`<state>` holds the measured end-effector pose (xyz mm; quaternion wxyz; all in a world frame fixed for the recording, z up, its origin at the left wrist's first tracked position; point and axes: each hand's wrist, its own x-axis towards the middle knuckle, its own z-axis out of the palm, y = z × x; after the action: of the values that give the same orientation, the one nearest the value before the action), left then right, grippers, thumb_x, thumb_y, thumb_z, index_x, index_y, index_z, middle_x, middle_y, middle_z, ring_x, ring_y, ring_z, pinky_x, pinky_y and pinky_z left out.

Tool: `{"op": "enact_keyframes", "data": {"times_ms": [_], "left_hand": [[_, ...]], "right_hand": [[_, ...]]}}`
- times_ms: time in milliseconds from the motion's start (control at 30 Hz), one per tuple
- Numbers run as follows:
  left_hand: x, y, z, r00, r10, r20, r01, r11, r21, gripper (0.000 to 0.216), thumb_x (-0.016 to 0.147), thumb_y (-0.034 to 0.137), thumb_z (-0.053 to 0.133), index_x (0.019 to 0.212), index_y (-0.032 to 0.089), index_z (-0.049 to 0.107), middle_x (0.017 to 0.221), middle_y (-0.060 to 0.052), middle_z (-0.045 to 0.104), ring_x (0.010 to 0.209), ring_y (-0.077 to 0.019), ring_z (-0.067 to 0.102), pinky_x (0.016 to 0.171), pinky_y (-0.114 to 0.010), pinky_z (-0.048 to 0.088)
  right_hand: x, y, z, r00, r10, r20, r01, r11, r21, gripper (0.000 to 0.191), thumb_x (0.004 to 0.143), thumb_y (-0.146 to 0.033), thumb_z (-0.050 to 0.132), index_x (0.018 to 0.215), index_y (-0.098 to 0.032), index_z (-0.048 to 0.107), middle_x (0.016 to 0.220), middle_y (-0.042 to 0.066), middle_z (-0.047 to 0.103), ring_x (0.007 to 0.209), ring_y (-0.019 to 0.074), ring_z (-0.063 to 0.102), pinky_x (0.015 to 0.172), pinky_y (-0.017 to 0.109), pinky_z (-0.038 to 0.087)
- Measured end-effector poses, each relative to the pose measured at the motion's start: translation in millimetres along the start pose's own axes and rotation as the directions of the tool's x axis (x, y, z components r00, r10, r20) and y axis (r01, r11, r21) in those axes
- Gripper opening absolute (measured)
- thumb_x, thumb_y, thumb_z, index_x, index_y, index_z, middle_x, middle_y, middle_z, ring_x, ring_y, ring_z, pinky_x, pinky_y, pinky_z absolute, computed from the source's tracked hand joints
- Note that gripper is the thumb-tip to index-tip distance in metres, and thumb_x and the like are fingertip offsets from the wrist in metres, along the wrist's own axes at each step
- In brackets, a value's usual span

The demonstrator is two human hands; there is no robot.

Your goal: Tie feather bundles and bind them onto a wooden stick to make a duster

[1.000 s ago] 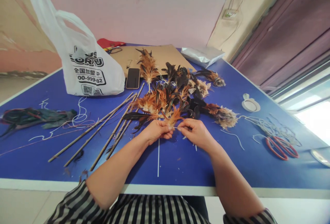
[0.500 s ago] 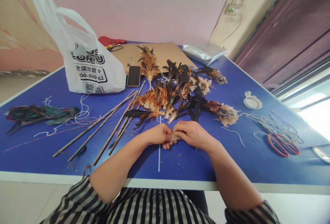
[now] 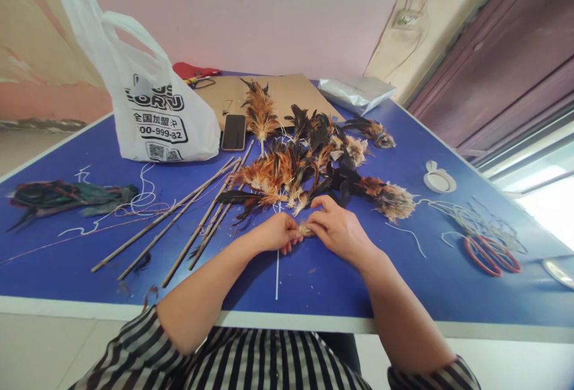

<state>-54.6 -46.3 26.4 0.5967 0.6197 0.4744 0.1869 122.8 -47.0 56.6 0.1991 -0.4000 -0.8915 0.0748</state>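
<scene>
I count two hands (image 3: 278,231), one phone (image 3: 234,132), one white bag (image 3: 168,121), perhaps five sticks (image 3: 134,238).

left hand (image 3: 278,233), right hand (image 3: 337,227) close together, both curled

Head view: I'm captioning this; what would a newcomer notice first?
Probably the brown and black feathers heaped mid-way across the blue table. Then the white plastic bag at its left rear. Before the feathers, left hand and right hand pinch a pale tuft.

Left fingers (image 3: 295,237) and right fingers (image 3: 319,222) on a pale tuft (image 3: 305,230) near brown feathers (image 3: 269,173)
</scene>
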Motion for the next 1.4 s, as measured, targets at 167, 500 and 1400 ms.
{"op": "enact_keyframes", "data": {"times_ms": [167,500,1400], "left_hand": [[-4,-1,-3,0.992,0.047,0.115,-0.058,0.995,0.087,0.019,0.072,0.022,0.054,0.057,0.013,0.059,0.045,0.002,0.051,0.034,-0.0063,0.046,0.033,-0.015,0.034],[-10,15,-1,0.973,0.229,0.008,-0.217,0.935,-0.279,0.023,0.073,0.033,0.058,0.072,0.011,0.064,0.054,0.0,0.055,0.041,-0.0061,0.049,0.04,-0.018,0.041],[-8,10,-16,0.953,0.24,0.186,0.011,0.583,-0.812,0.016,0.069,0.02,0.067,0.072,0.007,0.059,0.056,0.001,0.047,0.036,0.0007,0.036,0.029,-0.009,0.021]], "right_hand": [[5,-15,-6,0.984,-0.174,0.036,0.173,0.984,0.038,0.019,0.085,-0.023,0.048,0.077,-0.019,0.065,0.103,0.008,0.053,0.089,0.0173,0.051,0.076,0.029,0.041],[6,34,-1,0.974,0.121,0.193,-0.222,0.7,0.679,0.03,0.078,-0.043,0.055,0.072,-0.014,0.063,0.067,0.003,0.057,0.059,0.0127,0.051,0.056,0.024,0.041],[7,23,24,0.891,0.406,0.205,-0.271,0.114,0.956,0.021,0.072,-0.037,0.065,0.073,-0.017,0.058,0.052,-0.005,0.05,0.04,0.004,0.033,0.039,0.018,0.02]]}}
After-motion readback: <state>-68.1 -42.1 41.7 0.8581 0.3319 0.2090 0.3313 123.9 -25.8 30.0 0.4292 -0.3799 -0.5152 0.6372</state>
